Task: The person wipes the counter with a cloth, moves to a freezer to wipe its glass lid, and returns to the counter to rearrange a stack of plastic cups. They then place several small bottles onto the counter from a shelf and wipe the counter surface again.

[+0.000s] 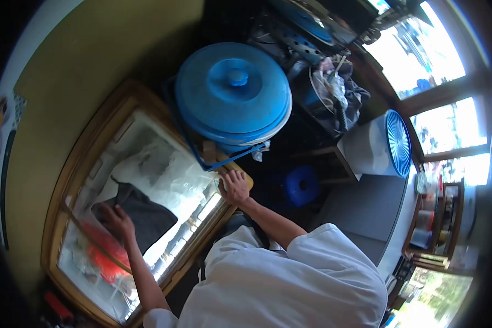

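Note:
My left hand (116,221) is on a dark grey cloth (150,216), holding it against the glass top (167,158) of a wood-framed case. Part of the cloth spreads out from under the fingers toward the right. My right hand (235,187) rests on the corner of the wooden frame (90,145), fingers stretched out and holding nothing. Through the glass a red bundle (106,261) shows, close to my left forearm; what it is I cannot make out.
A large tub with a blue lid (235,90) stands on a blue rack (202,161) at the case's far end. To the right are a white container with a blue lid (374,143), a blue stool (302,186) and a grey surface (361,210). Windows (448,126) line the right side.

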`<state>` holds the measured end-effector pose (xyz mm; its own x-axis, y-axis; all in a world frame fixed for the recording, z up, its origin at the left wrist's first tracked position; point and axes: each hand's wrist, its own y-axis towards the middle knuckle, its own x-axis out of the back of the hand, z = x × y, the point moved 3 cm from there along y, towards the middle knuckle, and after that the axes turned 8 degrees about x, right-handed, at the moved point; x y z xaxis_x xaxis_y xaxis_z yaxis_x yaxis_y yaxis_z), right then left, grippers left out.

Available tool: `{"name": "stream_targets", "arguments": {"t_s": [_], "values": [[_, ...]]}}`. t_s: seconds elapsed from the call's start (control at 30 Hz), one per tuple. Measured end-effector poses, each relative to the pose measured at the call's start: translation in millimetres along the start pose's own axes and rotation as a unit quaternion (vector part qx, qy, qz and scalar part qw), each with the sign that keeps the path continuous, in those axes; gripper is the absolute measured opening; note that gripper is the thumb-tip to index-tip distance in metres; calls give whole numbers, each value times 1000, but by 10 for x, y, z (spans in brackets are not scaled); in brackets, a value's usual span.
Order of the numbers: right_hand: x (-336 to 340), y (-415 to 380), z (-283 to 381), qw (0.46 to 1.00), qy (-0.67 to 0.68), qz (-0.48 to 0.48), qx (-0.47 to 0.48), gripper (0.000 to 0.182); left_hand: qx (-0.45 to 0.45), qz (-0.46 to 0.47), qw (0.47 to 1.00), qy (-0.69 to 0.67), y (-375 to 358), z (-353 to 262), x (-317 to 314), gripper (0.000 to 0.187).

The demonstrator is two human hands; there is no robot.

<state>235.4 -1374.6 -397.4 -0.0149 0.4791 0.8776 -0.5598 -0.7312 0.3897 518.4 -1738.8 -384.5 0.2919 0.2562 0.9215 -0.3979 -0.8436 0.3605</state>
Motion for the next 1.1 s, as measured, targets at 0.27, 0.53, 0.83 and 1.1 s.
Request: {"name": "stream_targets", "arguments": {"t_s": [0.27,0.53,0.83,1.1], "values": [[113,65,75,1000,21,-4,-14,27,213,53,967,131,-89,-347,-57,96],[151,52,74,1000,9,-27,-9,24,86,191,950,230,993,327,-384,76],[-8,-30,12,999,23,-11,-24,30,-109,-61,992,-5,-327,-868,-75,86],[-12,26,-21,999,-16,-28,4,21,-95,77,991,-61,221,-667,41,55]]}}
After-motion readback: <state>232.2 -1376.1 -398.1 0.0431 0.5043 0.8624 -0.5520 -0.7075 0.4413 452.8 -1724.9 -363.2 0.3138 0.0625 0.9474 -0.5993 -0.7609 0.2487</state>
